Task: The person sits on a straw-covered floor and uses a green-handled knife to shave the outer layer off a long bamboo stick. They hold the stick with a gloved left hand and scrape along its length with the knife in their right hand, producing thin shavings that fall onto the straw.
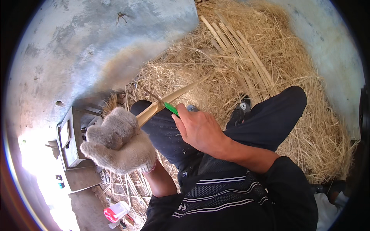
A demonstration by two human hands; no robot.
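Observation:
My left hand [120,144] wears a thick, soiled knitted glove and is closed round the lower end of a split bamboo strip [181,91]. The strip slants up and to the right over my thigh, tapering toward its far end. In my bare right hand [203,133] is a knife [170,108] with a green handle, gripped with the fingers wrapped round it. Its narrow dark blade crosses the strip a little beyond the glove and appears to touch it. A notch or node shows on the strip beside the blade.
Several pale bamboo strips [246,54] lie on a broad heap of shavings [300,127] ahead and to the right. A wooden box-like stand [73,142] is at the left, below a stained wall [88,46]. Near it lies a clear jar with a red lid [116,211].

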